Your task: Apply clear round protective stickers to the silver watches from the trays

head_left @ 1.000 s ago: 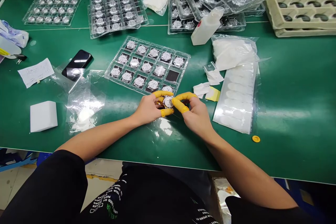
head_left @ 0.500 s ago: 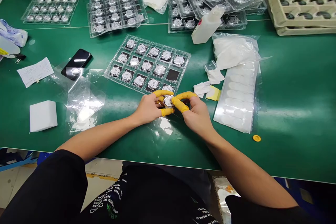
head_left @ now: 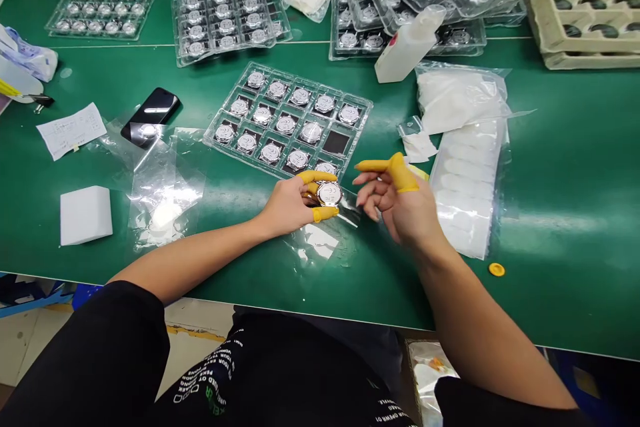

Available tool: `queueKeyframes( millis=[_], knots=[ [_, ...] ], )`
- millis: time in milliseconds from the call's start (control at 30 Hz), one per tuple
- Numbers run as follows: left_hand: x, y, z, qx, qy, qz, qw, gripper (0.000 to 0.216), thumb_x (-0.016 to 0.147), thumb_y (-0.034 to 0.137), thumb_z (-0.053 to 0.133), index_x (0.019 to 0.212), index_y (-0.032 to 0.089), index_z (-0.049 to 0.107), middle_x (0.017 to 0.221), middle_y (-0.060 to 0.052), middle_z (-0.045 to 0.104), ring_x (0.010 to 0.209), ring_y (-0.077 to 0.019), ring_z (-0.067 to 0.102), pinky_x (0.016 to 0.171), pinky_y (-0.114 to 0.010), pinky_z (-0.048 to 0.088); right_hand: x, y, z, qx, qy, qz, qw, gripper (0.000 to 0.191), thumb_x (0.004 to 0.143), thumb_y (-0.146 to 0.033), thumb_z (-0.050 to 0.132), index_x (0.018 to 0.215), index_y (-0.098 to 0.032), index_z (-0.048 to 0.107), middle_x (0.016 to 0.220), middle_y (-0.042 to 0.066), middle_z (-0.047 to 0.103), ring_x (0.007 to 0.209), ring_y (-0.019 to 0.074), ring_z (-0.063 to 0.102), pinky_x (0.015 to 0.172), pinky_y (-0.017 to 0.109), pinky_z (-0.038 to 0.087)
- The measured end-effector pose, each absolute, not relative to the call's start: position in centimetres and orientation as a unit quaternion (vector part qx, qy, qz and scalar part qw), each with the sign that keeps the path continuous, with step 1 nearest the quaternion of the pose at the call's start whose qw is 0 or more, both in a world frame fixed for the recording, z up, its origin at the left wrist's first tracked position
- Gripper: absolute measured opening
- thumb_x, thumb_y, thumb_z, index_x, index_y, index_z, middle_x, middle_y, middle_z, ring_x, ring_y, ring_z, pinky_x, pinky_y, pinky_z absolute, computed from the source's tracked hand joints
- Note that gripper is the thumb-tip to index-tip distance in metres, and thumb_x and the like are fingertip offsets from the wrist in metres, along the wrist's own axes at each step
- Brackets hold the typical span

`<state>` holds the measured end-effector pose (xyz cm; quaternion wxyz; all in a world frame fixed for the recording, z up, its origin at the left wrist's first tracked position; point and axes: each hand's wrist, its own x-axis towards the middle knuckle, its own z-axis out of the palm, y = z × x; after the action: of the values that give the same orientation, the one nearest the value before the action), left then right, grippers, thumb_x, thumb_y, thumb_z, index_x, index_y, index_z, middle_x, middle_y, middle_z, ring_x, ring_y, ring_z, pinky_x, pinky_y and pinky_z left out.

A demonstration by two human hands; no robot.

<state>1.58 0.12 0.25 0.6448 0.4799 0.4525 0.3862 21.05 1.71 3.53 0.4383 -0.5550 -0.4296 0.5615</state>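
My left hand pinches a round silver watch case between yellow finger cots on its thumb and fingers. My right hand is open in the air just to the right, with nothing in it and yellow cots on its thumb and index finger. Directly above the hands lies a transparent plastic tray of similar round silver pieces, with one dark cell holding none. A sheet of shiny plastic film lies under my left hand.
On the green bench are a black phone, a paper note, a white foam block, a white bottle, a bag of white items, stacked trays, a beige tray and a loose yellow finger cot.
My right hand has let go of the watch case and moved right, its fingers spread. My left hand keeps hold of the case. The whole view has shifted slightly.
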Motion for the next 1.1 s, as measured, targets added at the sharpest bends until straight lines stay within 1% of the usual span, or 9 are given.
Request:
queueKeyframes(
  millis=[167, 300, 400, 567, 667, 800, 900, 967, 1100],
  knots=[
    [1.5, 0.1, 0.5, 0.515, 0.46, 0.385, 0.612, 0.057, 0.065, 0.016, 0.084, 0.12, 0.016, 0.069, 0.077, 0.0, 0.069, 0.068, -0.0102, 0.062, 0.067, -0.023, 0.053, 19.9, 0.7, 2.7, -0.545, -0.454, 0.627, 0.322, 0.069, 0.067, -0.09, 0.065, 0.075, -0.022, 0.06, 0.053, 0.001, 0.057, 0.039, 0.0116, 0.049, 0.034, 0.025, 0.038],
    [1.4, 0.0, 0.6, 0.519, 0.455, 0.383, 0.614, 0.059, 0.064, 0.016, 0.083, 0.121, 0.015, 0.068, 0.078, 0.0, 0.072, 0.069, -0.0104, 0.064, 0.068, -0.023, 0.053, 19.2, 0.1, 2.5, -0.572, -0.464, 0.603, 0.308, 0.063, 0.054, -0.074, 0.088, 0.075, -0.022, 0.059, 0.053, -0.002, 0.06, 0.038, 0.0113, 0.052, 0.035, 0.024, 0.041],
    [1.3, 0.0, 0.5, 0.534, 0.461, 0.366, 0.607, 0.06, 0.064, 0.015, 0.082, 0.122, 0.016, 0.068, 0.077, 0.001, 0.072, 0.066, -0.0097, 0.063, 0.065, -0.022, 0.051, 18.7, -0.1, 2.3, -0.582, -0.45, 0.594, 0.326, 0.061, 0.046, -0.059, 0.097, 0.079, -0.02, 0.063, 0.058, -0.003, 0.062, 0.04, 0.0105, 0.052, 0.033, 0.023, 0.04],
    [1.3, 0.0, 0.5, 0.542, 0.476, 0.361, 0.592, 0.061, 0.064, 0.023, 0.087, 0.122, 0.016, 0.069, 0.078, 0.0, 0.073, 0.064, -0.0088, 0.061, 0.062, -0.021, 0.048, 18.3, -0.4, 1.9, -0.556, -0.452, 0.588, 0.375, 0.047, 0.06, -0.057, 0.091, 0.078, -0.018, 0.072, 0.051, -0.002, 0.06, 0.037, 0.0113, 0.05, 0.038, 0.027, 0.045],
    [1.3, 0.1, 0.7, 0.544, 0.474, 0.357, 0.593, 0.06, 0.064, 0.023, 0.087, 0.122, 0.017, 0.069, 0.078, 0.001, 0.072, 0.061, -0.0073, 0.057, 0.06, -0.021, 0.046, 18.5, -0.4, 1.7, -0.556, -0.449, 0.582, 0.388, 0.042, 0.068, -0.058, 0.086, 0.069, -0.018, 0.072, 0.047, -0.001, 0.058, 0.038, 0.0135, 0.052, 0.04, 0.029, 0.045],
    [1.3, 0.0, 0.7, 0.548, 0.473, 0.357, 0.59, 0.059, 0.064, 0.022, 0.086, 0.121, 0.018, 0.07, 0.073, 0.004, 0.067, 0.055, -0.005, 0.048, 0.055, -0.02, 0.041, 19.2, 0.1, 1.7, -0.533, -0.43, 0.617, 0.388, 0.051, 0.061, -0.064, 0.088, 0.057, -0.019, 0.065, 0.051, 0.002, 0.06, 0.04, 0.0152, 0.056, 0.039, 0.03, 0.048],
    [1.4, 0.0, 0.5, 0.514, 0.463, 0.373, 0.618, 0.06, 0.065, 0.021, 0.086, 0.122, 0.017, 0.069, 0.079, 0.001, 0.07, 0.063, -0.0072, 0.057, 0.063, -0.021, 0.049, 19.7, 0.4, 2.2, -0.509, -0.424, 0.652, 0.368, 0.057, 0.062, -0.072, 0.083, 0.065, -0.018, 0.067, 0.055, 0.003, 0.063, 0.044, 0.0166, 0.061, 0.045, 0.032, 0.054],
    [1.4, 0.0, 0.4, 0.5, 0.451, 0.382, 0.634, 0.06, 0.064, 0.02, 0.087, 0.121, 0.016, 0.068, 0.079, 0.001, 0.07, 0.068, -0.0087, 0.062, 0.068, -0.022, 0.052, 19.8, 0.4, 2.7, -0.513, -0.427, 0.65, 0.363, 0.058, 0.065, -0.074, 0.081, 0.077, -0.019, 0.069, 0.057, 0.001, 0.063, 0.044, 0.0155, 0.06, 0.042, 0.03, 0.052],
    [1.5, 0.0, 0.3, 0.501, 0.434, 0.382, 0.644, 0.064, 0.067, 0.017, 0.086, 0.126, 0.018, 0.064, 0.076, 0.003, 0.07, 0.07, -0.0095, 0.067, 0.071, -0.022, 0.055, 20.1, 0.7, 3.6, -0.535, -0.455, 0.607, 0.372, 0.061, 0.058, -0.052, 0.092, 0.106, -0.023, 0.068, 0.074, -0.003, 0.067, 0.039, 0.0079, 0.049, 0.03, 0.022, 0.03]
  ],
)
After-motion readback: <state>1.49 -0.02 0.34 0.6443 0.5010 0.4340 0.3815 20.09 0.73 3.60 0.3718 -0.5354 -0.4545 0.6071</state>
